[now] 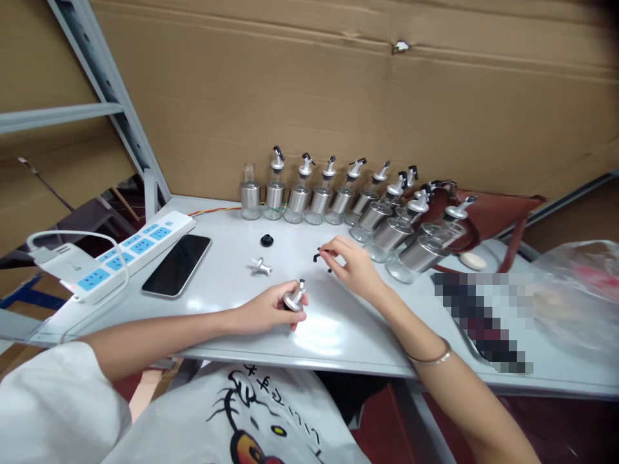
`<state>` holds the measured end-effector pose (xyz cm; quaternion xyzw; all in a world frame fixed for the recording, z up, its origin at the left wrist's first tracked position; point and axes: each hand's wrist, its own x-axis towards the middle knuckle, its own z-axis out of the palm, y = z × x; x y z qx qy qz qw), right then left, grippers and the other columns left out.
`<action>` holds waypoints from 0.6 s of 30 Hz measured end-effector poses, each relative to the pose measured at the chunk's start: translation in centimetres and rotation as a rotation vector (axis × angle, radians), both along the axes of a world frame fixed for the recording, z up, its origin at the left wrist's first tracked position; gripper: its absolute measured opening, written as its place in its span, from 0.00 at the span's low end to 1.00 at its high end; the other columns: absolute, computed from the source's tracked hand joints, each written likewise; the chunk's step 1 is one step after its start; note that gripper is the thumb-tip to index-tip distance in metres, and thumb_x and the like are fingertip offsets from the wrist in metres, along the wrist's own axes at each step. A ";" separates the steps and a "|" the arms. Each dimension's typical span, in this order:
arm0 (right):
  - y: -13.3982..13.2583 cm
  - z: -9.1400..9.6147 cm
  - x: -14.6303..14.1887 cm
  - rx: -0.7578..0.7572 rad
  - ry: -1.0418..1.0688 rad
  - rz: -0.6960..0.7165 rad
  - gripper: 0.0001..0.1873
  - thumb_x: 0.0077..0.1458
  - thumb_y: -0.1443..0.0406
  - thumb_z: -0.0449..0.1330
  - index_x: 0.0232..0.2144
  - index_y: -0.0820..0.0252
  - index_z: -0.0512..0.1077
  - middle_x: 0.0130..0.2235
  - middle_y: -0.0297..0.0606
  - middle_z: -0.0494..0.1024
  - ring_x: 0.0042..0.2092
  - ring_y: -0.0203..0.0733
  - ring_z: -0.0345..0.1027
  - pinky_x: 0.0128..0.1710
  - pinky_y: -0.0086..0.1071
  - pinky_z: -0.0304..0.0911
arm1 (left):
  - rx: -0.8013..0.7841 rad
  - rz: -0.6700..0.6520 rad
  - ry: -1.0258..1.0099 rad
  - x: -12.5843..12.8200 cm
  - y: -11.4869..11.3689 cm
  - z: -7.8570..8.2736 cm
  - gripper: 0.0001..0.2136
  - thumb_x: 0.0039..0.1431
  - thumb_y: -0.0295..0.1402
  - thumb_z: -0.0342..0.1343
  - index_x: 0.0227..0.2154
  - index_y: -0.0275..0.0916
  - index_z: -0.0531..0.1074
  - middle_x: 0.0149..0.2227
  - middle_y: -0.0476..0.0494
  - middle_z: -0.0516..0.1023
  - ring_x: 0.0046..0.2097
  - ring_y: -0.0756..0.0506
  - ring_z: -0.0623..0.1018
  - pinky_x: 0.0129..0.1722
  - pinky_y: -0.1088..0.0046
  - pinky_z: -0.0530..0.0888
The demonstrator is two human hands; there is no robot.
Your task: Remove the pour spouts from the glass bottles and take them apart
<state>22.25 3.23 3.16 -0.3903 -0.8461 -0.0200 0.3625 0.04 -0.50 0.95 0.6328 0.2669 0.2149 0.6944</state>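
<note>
My left hand is closed round a silver pourer cap with a black base, held just above the grey table. My right hand pinches a small black lever piece at its fingertips, a little beyond the cap. On the table ahead of my left hand lie a silver spout piece and a black rubber stopper. A row of glass-and-steel oil bottles with pourer tops stands at the back. The leftmost bottle has no top.
A white power strip with blue sockets and a black phone lie at the left. A reddish-brown bag sits behind the bottles, a clear plastic bag at the right. Cardboard forms the back wall. A metal shelf post rises at the left.
</note>
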 end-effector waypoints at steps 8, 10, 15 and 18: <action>2.6 -1.1 3.6 -0.209 -0.026 -0.113 0.06 0.53 0.69 0.57 0.29 0.59 0.74 0.30 0.37 0.78 0.29 0.38 0.70 0.33 0.32 0.65 | 0.008 0.007 0.018 0.0 -0.1 0.2 0.09 0.53 0.31 0.57 0.34 0.37 0.61 0.26 0.55 0.66 0.27 0.53 0.70 0.33 0.73 0.65; 2.6 -1.0 3.8 -0.217 -0.018 -0.138 0.06 0.52 0.71 0.56 0.30 0.59 0.74 0.30 0.36 0.78 0.31 0.39 0.71 0.34 0.32 0.65 | 0.008 0.008 0.018 0.1 -0.1 0.2 0.09 0.53 0.32 0.57 0.34 0.38 0.62 0.26 0.55 0.66 0.27 0.52 0.70 0.33 0.73 0.65; 2.6 -0.6 4.4 -0.193 -0.066 -0.159 0.08 0.53 0.71 0.55 0.31 0.60 0.75 0.31 0.38 0.77 0.31 0.39 0.70 0.36 0.33 0.66 | 0.006 0.008 0.013 0.0 -0.1 0.3 0.10 0.52 0.32 0.57 0.33 0.38 0.61 0.26 0.55 0.66 0.27 0.53 0.70 0.33 0.73 0.65; 2.7 -0.7 4.7 -0.194 -0.132 -0.175 0.10 0.53 0.71 0.54 0.32 0.61 0.76 0.32 0.39 0.76 0.30 0.39 0.69 0.35 0.33 0.65 | 0.007 0.005 0.013 0.0 -0.1 0.3 0.09 0.53 0.32 0.57 0.33 0.38 0.62 0.26 0.55 0.66 0.27 0.53 0.70 0.33 0.73 0.65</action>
